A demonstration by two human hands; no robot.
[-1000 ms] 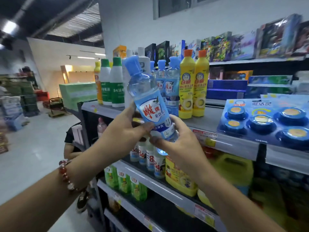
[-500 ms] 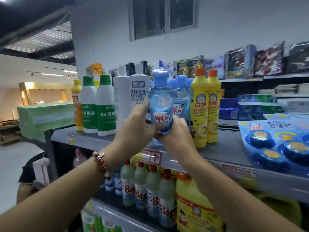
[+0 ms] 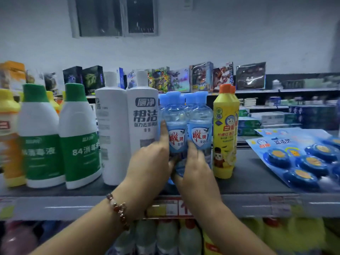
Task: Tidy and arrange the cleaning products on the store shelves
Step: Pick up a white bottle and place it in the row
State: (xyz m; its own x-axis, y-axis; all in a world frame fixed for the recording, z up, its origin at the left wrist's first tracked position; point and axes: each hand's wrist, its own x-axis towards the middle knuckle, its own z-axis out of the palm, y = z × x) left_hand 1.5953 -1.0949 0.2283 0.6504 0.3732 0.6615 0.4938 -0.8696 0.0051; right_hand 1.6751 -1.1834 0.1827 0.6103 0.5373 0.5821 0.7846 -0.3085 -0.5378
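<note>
A clear blue bottle (image 3: 177, 126) with a blue cap and a red-and-white label stands upright on the top grey shelf (image 3: 257, 173), close beside a matching blue bottle (image 3: 201, 124); more blue caps show behind them. My left hand (image 3: 149, 162), a bead bracelet on its wrist, holds the bottle's left side with the index finger running up it. My right hand (image 3: 193, 168) holds the lower right side, its index finger lying between the two bottles. The hands hide the bottle's base.
Left of the blue bottles stand two tall white bottles (image 3: 143, 116), then green-and-white disinfectant bottles (image 3: 79, 137). A yellow orange-capped bottle (image 3: 225, 129) stands right of them, and blue blister packs (image 3: 298, 155) lie further right. Red-capped bottles (image 3: 165, 236) fill the shelf below.
Both hands carried the blue bottle from in front of the shelf edge up and onto the top shelf, setting it upright beside its twin. The view turned to face the shelf.
</note>
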